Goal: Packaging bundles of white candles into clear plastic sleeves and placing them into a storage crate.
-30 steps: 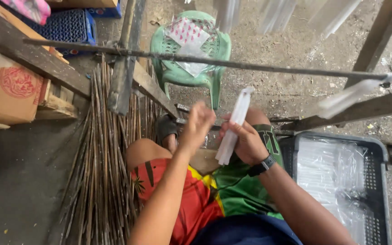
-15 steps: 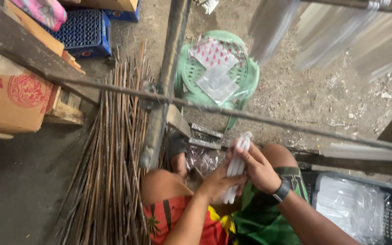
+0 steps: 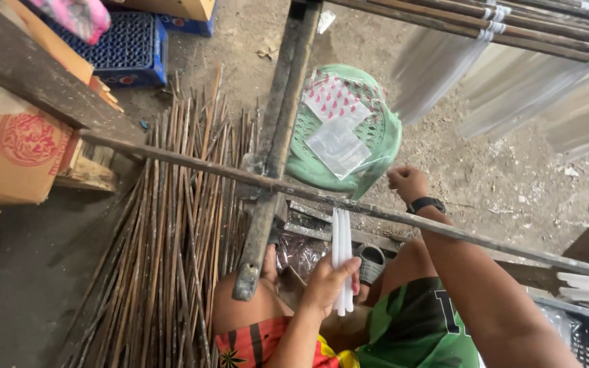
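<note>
Black wristwatch (image 3: 425, 204), green shirt (image 3: 417, 327) (red patterned shorts (image 3: 260, 341))

Counted: one green chair (image 3: 376, 146), two plastic packets (image 3: 335, 119) on its seat, one blue crate (image 3: 127, 44), one cardboard box (image 3: 18, 146), one grey basket (image 3: 584, 334). Candles (image 3: 341, 262) in hand: exact count unclear.

You get soft, even daylight with faint shadows; the hanging white candles (image 3: 512, 75) at top right are motion-blurred.
</note>
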